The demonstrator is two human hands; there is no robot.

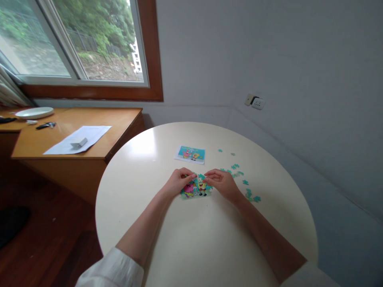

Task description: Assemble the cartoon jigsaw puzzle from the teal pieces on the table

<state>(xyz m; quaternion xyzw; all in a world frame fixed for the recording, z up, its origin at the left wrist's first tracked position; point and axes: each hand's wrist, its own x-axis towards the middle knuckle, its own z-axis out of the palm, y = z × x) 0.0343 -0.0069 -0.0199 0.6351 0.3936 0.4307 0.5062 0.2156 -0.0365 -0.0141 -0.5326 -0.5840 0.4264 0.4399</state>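
On the round, cream-white counter (179,247) with smooth surface, a partly joined cardboard jigsaw puzzle (196,191), showing pink and yellow cartoon figures on turquoise, lies around the middle, between the two hands. The bare left hand (178,182) is at the upper left corner of the puzzle, its fingers bent and touching it. The bare right hand (222,182) is at the upper right side, its fingers curled with the thumb near them. For both hands, I cannot tell whether the fingers grasp a piece. Small turquoise loose puzzle pieces (245,182) are scattered towards the right edge of the counter. A rectangular printed picture card (191,154) with white border lies beyond the puzzle, nearer to the far edge.
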